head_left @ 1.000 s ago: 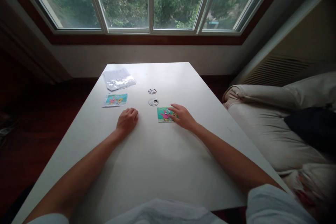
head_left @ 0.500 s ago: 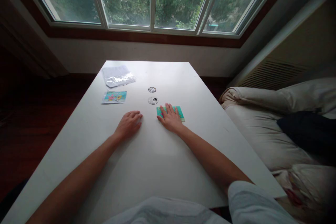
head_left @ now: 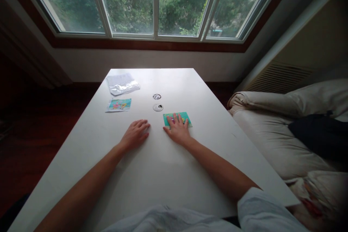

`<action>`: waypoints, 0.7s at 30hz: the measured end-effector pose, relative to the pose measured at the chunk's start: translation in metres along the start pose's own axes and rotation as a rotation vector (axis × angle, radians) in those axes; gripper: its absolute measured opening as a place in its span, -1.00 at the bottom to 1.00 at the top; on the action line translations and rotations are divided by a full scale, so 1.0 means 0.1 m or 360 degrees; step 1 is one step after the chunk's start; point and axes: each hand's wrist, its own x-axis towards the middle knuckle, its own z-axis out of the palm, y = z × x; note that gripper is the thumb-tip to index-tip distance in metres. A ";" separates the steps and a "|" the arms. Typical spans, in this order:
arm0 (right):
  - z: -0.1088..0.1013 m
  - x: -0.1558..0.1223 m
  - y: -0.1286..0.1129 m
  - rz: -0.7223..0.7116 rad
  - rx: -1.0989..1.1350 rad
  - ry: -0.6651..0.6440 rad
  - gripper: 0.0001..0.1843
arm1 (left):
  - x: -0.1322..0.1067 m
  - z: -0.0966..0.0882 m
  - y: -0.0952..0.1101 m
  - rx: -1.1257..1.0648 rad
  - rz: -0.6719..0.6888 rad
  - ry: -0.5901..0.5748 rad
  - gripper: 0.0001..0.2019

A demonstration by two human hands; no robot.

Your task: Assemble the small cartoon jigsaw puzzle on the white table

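A green picture card (head_left: 183, 116) with cartoon figures lies flat on the white table (head_left: 157, 185). My right hand (head_left: 178, 130) rests over its lower part with fingers spread, covering some of the picture. To the left, my left hand (head_left: 135, 134) lies on the bare tabletop, palm down, its fingers loosely stretched and holding nothing. Beyond the left hand lies a second picture sheet (head_left: 119, 104), light blue with a pink and a yellow figure. Between and past the hands sit two round inserts, a nearer disc (head_left: 158, 107) and a farther one (head_left: 157, 96).
A clear plastic sleeve (head_left: 123, 84) with pale sheets lies at the table's far left corner. A cream sofa (head_left: 261, 130) with a dark cloth (head_left: 318, 136) stands on the right. The window (head_left: 154, 7) is beyond the table.
My right hand has slid slightly toward me on the green card, so more of its picture shows. My left hand stays nearly still. The whole view has shifted slightly.
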 end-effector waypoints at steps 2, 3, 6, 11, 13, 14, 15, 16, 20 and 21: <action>0.05 0.07 0.05 -0.0005 0.0010 -0.0012 -0.25 | 0.00 0.02 -0.02 -0.0009 0.0009 0.0008 -0.58; 0.06 0.12 0.08 0.0013 0.0021 -0.0030 -0.25 | 0.00 0.02 -0.04 -0.0011 0.0016 0.0009 -0.58; 0.10 0.28 0.19 0.0048 0.0044 -0.0079 -0.24 | 0.00 0.02 -0.08 -0.0024 0.0024 0.0007 -0.59; 0.12 0.60 0.28 0.0095 0.0032 -0.0087 -0.22 | -0.01 0.02 -0.12 -0.0062 0.0028 0.0017 -0.62; 0.13 0.75 0.30 0.0142 0.0039 -0.0100 -0.23 | 0.00 0.02 -0.15 -0.0058 0.0015 0.0044 -0.62; 0.13 0.82 0.30 0.0166 0.0034 -0.0101 -0.23 | 0.00 0.02 -0.16 -0.0038 -0.0005 0.0063 -0.62; 0.13 0.88 0.31 0.0186 0.0029 -0.0110 -0.23 | 0.01 0.02 -0.19 -0.0001 -0.0046 0.0090 -0.62; 0.14 0.92 0.32 0.0198 0.0026 -0.0112 -0.23 | 0.02 0.02 -0.22 0.0050 -0.0108 0.0122 -0.63; 0.17 0.96 0.35 0.0181 0.0036 -0.0097 -0.23 | 0.10 0.00 -0.45 0.0236 -0.0458 0.0275 -0.64; 0.17 0.94 0.36 0.0171 0.0043 -0.0093 -0.23 | 0.13 0.00 -0.52 0.0261 -0.0533 0.0308 -0.62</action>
